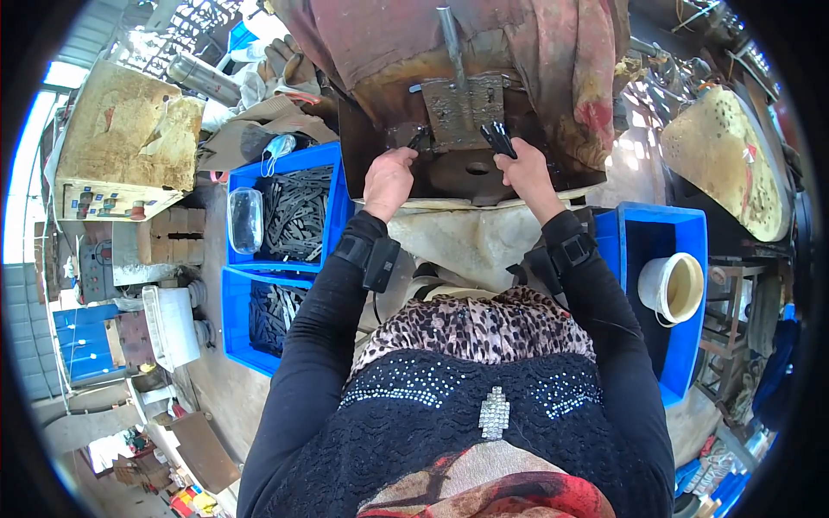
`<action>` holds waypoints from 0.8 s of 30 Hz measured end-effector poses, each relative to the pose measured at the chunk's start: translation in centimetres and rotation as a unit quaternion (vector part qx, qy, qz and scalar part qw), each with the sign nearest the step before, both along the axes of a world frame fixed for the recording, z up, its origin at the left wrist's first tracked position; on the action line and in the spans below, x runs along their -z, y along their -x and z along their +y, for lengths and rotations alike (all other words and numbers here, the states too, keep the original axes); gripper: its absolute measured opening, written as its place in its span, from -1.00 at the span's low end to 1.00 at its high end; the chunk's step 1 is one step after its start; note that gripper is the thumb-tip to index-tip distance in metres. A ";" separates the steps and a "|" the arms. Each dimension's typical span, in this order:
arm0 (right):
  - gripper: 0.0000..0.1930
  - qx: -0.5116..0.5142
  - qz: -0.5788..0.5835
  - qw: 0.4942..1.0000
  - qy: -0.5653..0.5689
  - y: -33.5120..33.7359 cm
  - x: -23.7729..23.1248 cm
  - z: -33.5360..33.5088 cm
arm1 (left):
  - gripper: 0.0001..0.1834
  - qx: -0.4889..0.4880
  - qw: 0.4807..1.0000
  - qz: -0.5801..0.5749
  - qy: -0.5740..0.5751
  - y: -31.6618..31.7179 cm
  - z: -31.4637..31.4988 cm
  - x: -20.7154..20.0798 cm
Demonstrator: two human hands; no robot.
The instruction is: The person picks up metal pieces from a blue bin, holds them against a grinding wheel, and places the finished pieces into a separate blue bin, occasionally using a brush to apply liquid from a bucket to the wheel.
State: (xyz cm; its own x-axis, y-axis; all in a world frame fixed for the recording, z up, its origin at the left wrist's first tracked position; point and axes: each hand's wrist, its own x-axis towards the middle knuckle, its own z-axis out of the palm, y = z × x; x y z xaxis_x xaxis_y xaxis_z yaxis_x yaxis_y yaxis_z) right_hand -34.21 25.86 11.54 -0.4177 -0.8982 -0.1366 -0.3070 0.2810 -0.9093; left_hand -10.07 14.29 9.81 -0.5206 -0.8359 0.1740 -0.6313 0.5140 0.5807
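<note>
My left hand point(389, 180) is closed, with a short dark strip point(419, 138) poking out from its fingertips at the left side of a worn machine bed. My right hand point(528, 180) grips a small bundle of dark narrow strips point(497, 138), their ends fanned slightly toward the machine. Between the two hands lies a rough, pitted metal block point(465, 112) below an upright metal rod point(451, 39). In front of it, the brown, wet-looking tray point(449, 180) has a round hole. The strips' exact kind cannot be made out.
At my left, two blue crates point(226, 298) hold many dark strips, with a clear plastic box point(245, 221) on the upper one. A blue bin point(663, 214) at my right contains a white bucket point(672, 289). Stained reddish cloth point(591, 82) drapes over the machine.
</note>
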 end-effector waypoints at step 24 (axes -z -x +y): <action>-0.81 -0.028 0.188 0.981 -0.039 -0.2 2.3 -0.4 | -0.73 -0.011 1.000 0.007 0.004 -0.1 -0.1 0.1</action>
